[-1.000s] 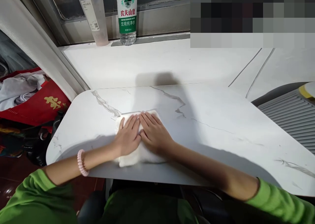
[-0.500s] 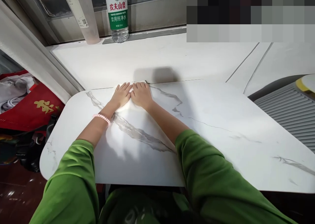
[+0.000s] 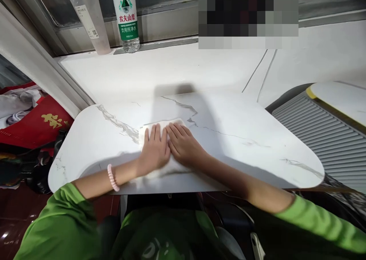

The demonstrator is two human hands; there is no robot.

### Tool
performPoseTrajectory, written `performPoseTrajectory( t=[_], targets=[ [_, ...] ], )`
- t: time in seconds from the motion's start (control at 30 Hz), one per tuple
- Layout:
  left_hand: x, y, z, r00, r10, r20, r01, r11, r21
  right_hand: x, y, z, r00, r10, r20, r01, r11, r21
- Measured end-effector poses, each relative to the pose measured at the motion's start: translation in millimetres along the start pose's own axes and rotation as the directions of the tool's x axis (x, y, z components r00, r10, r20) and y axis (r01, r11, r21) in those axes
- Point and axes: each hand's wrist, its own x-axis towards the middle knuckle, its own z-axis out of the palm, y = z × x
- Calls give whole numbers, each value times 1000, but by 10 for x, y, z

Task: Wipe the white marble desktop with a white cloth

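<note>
White cloth [image 3: 170, 167] lies flat on the marble-patterned table [image 3: 251, 119], left of its middle and closer to the near edge than to the wall, as I watch through the head camera. I have my left hand [image 3: 154, 151] and right hand [image 3: 184, 145] side by side on top of it, palms down, thumbs together where they meet. Fingers on both are stretched out rather than curled, the left ones slightly spread, the right ones closer together, so I am pressing the fabric and not pinching it. A grey vein in the tabletop runs up to its left edge. On my left wrist sits a pink coiled band [image 3: 113, 178]; beyond, a water bottle [image 3: 127, 20] stands on the sill.
</note>
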Motion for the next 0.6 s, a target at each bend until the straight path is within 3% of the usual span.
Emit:
performPoseTrajectory(
  t=[0.13,0.27,0.4,0.6],
  targets=[
    [-334,325,-43,989,142,27,-142,990,-13,-535,-158,-196,1000,20,-13,-21,997,-68],
    [-233,377,-59,982,185,44,-184,982,-42,-579,-81,-223,997,83,1,-82,994,-76],
    [244,237,16,988,135,80,-131,990,-55,-191,262,-87,990,138,28,-137,990,-7],
    [1266,-236,164,986,155,62,-153,987,-39,670,846,253,960,272,57,-275,961,36]
  ],
)
